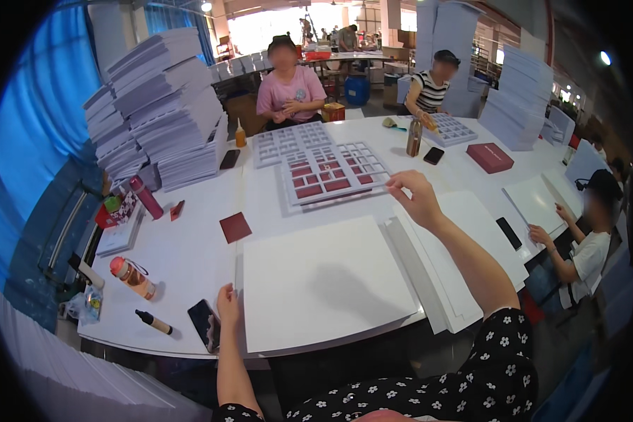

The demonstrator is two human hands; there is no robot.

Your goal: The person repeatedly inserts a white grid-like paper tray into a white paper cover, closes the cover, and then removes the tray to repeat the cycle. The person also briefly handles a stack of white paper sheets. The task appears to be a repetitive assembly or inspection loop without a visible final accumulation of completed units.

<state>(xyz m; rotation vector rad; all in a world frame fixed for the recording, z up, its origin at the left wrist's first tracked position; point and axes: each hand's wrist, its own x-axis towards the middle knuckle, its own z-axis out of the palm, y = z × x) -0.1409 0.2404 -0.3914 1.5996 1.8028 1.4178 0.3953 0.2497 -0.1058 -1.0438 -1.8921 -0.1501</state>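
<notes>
My right hand [416, 195] reaches out over the table. Its bent fingers meet the near right corner of a white compartment tray [316, 200], which has dark red panels showing in several of its cells. My left hand [227, 304] rests with curled fingers beside the left edge of a large white board [323, 281]; what it holds, if anything, is hidden. The board lies flat in front of me, with a shadow across it. Under my right forearm are more white sheets [457, 281]. A dark red square card [235, 227] lies beyond the board's left corner.
Left of me are a phone [204, 325], a black-capped bottle [153, 322] and a drink bottle [133, 278]. Tall stacks of white trays [169, 112] stand at the far left. A metal flask [414, 137] and a red box [489, 157] stand farther right. Several other people sit around the table.
</notes>
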